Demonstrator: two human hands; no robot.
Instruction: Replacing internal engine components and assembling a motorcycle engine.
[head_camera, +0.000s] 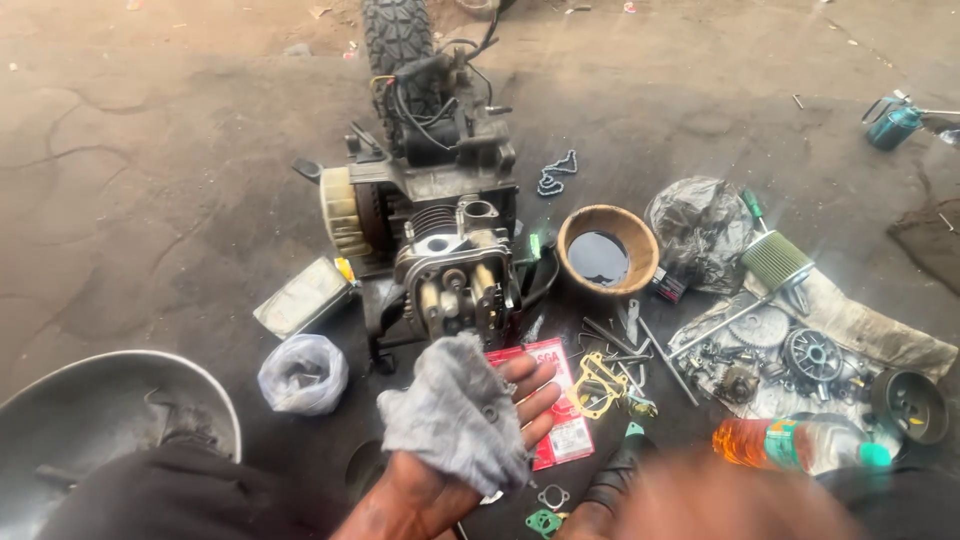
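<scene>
One hand, the left (470, 450), lies spread palm-up with a grey rag (455, 415) draped over it just below the partly stripped engine (455, 275), removed parts (790, 355) lying right of it, while the blurred right hand's (720, 495) grip cannot be told.

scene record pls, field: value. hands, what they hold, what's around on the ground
left hand: left hand open, palm up, grey rag draped over it
right hand: right hand blurred at the bottom edge, grip cannot be told
ahead: engine with exposed cylinder head, standing on the ground
right of engine: bowl of dark oil
under left hand: red packet
nearby: gaskets, gears and small parts on a cloth, plastic bottle, knotted bag
</scene>
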